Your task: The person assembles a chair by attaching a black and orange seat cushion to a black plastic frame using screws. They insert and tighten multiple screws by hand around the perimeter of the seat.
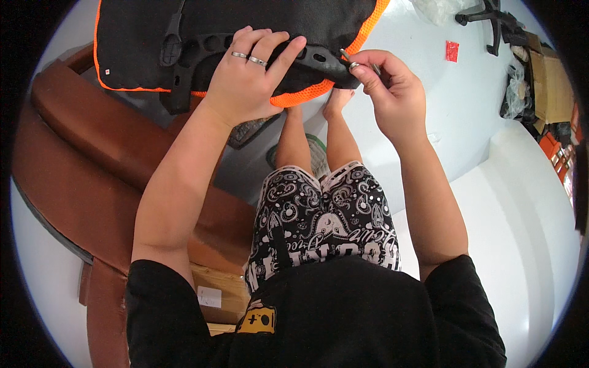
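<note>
A chair part with black fabric and orange mesh edging is at the top. Across it runs a black plastic bracket with round and oval holes. My left hand, with two rings on its fingers, is closed over the bracket's middle and presses it against the fabric. At the bracket's right end, my right hand pinches a small silver bolt between thumb and fingers. A dark thin item shows partly behind those fingers; its kind is hidden.
A brown padded sofa curves along the left, beside a cardboard box. A red packet lies on the pale floor at upper right. Beyond it are a black chair base, plastic wrap and an open carton.
</note>
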`<state>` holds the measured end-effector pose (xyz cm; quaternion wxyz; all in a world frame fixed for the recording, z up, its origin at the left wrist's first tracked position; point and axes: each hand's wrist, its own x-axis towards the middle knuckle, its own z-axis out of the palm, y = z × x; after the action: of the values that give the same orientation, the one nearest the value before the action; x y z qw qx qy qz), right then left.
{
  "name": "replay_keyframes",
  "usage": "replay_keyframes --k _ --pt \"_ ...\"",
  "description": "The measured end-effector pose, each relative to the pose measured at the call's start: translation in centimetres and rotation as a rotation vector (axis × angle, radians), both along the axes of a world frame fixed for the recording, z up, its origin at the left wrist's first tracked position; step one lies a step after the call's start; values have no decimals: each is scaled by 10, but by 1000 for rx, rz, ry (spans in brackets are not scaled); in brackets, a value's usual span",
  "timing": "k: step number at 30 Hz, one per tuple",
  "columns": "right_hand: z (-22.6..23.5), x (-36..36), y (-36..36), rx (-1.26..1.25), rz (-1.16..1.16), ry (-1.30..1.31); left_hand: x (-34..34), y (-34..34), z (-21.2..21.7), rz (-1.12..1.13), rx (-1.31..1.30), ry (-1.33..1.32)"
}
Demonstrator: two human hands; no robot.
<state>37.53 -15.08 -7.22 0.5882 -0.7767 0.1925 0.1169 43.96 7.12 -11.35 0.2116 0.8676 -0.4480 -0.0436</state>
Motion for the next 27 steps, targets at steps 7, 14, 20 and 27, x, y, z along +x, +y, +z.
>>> replay_keyframes --k 7,14,20,27 --pt "4 15 9 -107 151 -9 -5 2 0 11 13 4" --pt "8 20 13 -272 307 -111 -8 1 -1 33 -19 -3" --pt "5 21 21 -428 401 -171 -9 1 -1 37 -4 -8" --pt "2 25 29 -607 479 -243 -9 2 -2 22 -6 -37"
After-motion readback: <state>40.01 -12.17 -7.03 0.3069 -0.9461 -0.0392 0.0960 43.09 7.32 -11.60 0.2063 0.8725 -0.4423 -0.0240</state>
